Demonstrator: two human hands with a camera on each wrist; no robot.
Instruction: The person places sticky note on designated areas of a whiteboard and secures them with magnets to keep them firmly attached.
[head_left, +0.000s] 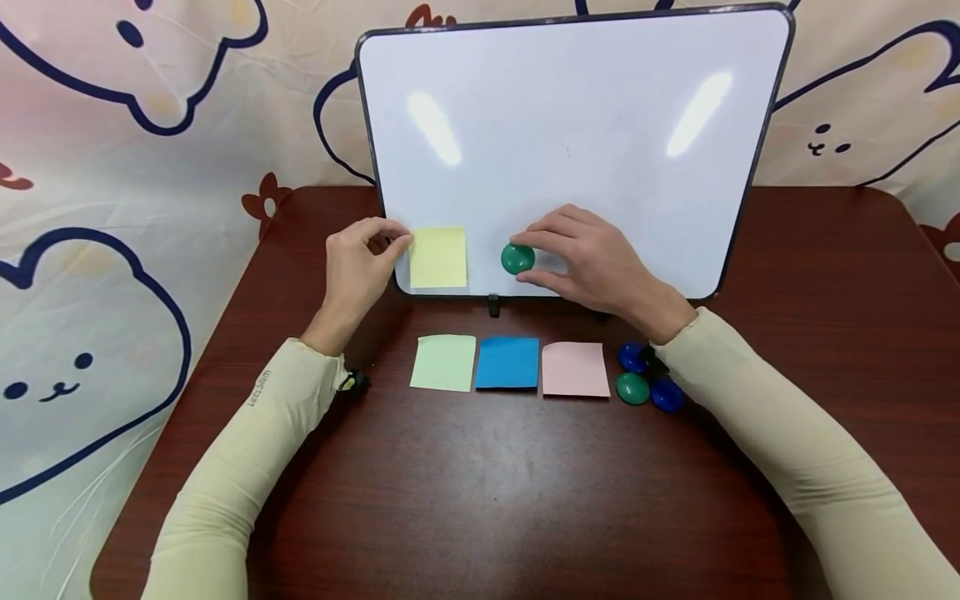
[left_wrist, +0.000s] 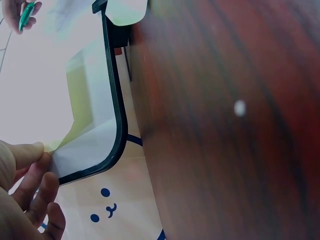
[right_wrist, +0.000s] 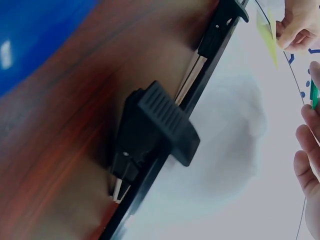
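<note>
My left hand (head_left: 362, 262) pinches the left edge of a yellow sticky note (head_left: 438, 257) at the whiteboard's lower left. The left wrist view shows thumb and finger on a corner of the note (left_wrist: 80, 95), which stands partly off the board. Between thumb and fingers, my right hand (head_left: 592, 258) holds a round green magnet (head_left: 518, 258) by its edges, to the right of the note. That magnet (right_wrist: 313, 94) appears edge-on in the right wrist view, where its contact with the board cannot be told.
The whiteboard (head_left: 570, 108) stands on the brown table (head_left: 495, 500), with black clips (right_wrist: 160, 125) at its lower edge. Before it lie green (head_left: 443, 363), blue (head_left: 507, 363) and pink (head_left: 576, 369) notes. Blue magnets (head_left: 667, 395) and a green one (head_left: 633, 388) lie by my right forearm.
</note>
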